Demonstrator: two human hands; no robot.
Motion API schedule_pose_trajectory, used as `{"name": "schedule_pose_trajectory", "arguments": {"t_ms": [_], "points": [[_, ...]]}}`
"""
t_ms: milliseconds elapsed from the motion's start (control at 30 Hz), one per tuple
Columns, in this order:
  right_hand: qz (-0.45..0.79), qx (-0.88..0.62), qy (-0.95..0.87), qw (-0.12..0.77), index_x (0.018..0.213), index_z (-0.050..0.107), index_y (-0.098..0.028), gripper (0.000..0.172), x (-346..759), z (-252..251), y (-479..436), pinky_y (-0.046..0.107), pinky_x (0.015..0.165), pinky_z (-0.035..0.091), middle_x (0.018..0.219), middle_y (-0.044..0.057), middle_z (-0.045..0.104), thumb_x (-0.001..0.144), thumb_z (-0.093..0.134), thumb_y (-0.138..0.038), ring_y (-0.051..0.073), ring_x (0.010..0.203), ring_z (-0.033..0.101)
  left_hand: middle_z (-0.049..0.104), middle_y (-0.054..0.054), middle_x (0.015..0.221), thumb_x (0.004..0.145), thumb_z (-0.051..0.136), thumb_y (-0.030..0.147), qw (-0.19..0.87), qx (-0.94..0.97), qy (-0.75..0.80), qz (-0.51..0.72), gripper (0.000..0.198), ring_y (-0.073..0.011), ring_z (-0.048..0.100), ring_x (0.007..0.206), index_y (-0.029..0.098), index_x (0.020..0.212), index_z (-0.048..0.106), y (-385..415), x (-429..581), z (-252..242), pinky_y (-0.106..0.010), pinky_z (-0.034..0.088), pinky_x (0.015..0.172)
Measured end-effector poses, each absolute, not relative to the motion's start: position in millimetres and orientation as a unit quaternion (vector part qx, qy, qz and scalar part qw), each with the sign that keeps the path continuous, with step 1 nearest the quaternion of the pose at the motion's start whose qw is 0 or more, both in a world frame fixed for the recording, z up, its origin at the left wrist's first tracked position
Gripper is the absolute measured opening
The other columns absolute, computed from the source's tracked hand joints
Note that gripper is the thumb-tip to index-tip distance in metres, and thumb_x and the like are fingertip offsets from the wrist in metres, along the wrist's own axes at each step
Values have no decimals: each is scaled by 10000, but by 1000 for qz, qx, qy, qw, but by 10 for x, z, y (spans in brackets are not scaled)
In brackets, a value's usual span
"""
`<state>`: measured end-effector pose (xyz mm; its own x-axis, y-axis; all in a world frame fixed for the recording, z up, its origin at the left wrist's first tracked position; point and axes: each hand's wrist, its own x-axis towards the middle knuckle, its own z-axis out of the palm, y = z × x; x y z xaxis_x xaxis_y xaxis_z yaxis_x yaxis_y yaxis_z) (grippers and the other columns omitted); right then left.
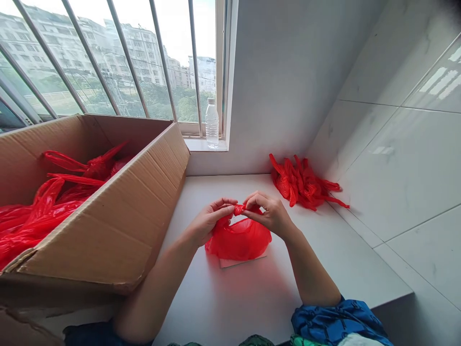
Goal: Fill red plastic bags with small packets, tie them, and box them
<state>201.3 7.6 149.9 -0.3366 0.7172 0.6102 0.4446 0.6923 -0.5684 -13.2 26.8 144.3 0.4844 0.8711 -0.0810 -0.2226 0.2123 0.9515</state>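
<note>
A red plastic bag (239, 240) rests on the white tabletop, its handles drawn up into a twisted knot between my hands. My left hand (216, 217) pinches the knot from the left, thumb and fingers closed on it. From the right, my right hand (268, 211) grips the same knot and the handle beside it. Below the knot, a gap shows between the handles and the bag's body. Under the bag, the edge of a flat pale piece (237, 263) sticks out; the rest of it is hidden.
On the left stands an open cardboard box (118, 226) holding several red plastic bags (46, 206). A pile of red bags (302, 182) lies at the back right by the tiled wall (414, 158). A clear plastic bottle (212, 124) stands on the sill of the barred window.
</note>
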Motion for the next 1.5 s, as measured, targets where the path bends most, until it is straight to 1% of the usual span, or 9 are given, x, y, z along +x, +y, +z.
{"name": "schedule_pose_trajectory", "arguments": {"t_ms": [133, 200, 400, 600, 833, 1033, 1167, 1367, 1500], "points": [[122, -359, -821, 428, 959, 652, -253, 74, 1991, 1528, -5, 310, 674, 532, 1073, 61, 694, 959, 602, -308, 160, 763, 647, 680, -22, 894, 810, 764, 442, 634, 572, 336, 398, 343, -76, 504, 617, 212, 1054, 693, 245, -123, 1422, -217, 395, 582], [108, -354, -828, 421, 1028, 665, -258, 109, 1987, 1536, -22, 297, 667, 537, 1128, 64, 692, 970, 573, -259, 161, 801, 663, 684, -32, 942, 820, 756, 431, 603, 609, 336, 391, 342, -78, 505, 629, 208, 1073, 699, 236, -138, 1431, -219, 391, 591], [92, -329, -813, 471, 1006, 710, -240, 118, 1948, 1486, 2, 250, 646, 553, 1056, 50, 733, 965, 608, -280, 137, 777, 694, 670, -41, 925, 810, 763, 410, 614, 628, 343, 333, 512, -133, 599, 781, 200, 1252, 611, 248, -198, 1456, -244, 482, 696], [99, -320, -826, 454, 929, 702, -231, 99, 1872, 1448, -12, 239, 677, 537, 980, 31, 760, 963, 624, -280, 140, 824, 710, 640, -14, 748, 844, 688, 444, 504, 684, 382, 364, 288, -141, 590, 702, 159, 881, 672, 267, -169, 1364, -255, 511, 648], [36, -365, -829, 422, 902, 704, -223, 163, 1945, 1448, -72, 239, 643, 495, 1015, 40, 757, 987, 580, -283, 130, 753, 687, 709, -91, 1113, 861, 682, 480, 647, 596, 323, 348, 486, -165, 632, 847, 209, 1264, 672, 255, -225, 1446, -268, 503, 739], [17, -370, -834, 408, 901, 697, -220, 159, 1936, 1435, -136, 247, 642, 478, 1042, 37, 753, 990, 572, -266, 127, 744, 679, 747, -66, 945, 822, 748, 439, 661, 560, 343, 363, 401, -154, 638, 776, 203, 1146, 744, 279, -203, 1355, -254, 482, 697], [78, -397, -803, 437, 876, 690, -223, 147, 2155, 1380, -280, 260, 655, 494, 1082, 53, 736, 967, 611, -307, 146, 788, 684, 736, -56, 943, 790, 783, 410, 605, 532, 360, 470, 328, -169, 663, 860, 193, 1033, 744, 312, -274, 1252, -276, 517, 805], [267, -501, -711, 414, 811, 701, -227, 222, 2680, 954, -570, 308, 701, 518, 837, 41, 729, 919, 659, -416, 200, 794, 675, 671, -5, 852, 686, 842, 401, 515, 416, 435, 610, 412, -131, 635, 812, 189, 994, 670, 476, -552, 833, -311, 523, 901], [397, -516, -673, 350, 819, 703, -205, 326, 2842, 695, -630, 339, 781, 537, 843, 57, 737, 928, 611, -499, 215, 833, 688, 677, -17, 933, 739, 792, 467, 521, 412, 460, 589, 564, -160, 655, 909, 224, 1206, 589, 365, -617, 596, -358, 516, 961]]}}
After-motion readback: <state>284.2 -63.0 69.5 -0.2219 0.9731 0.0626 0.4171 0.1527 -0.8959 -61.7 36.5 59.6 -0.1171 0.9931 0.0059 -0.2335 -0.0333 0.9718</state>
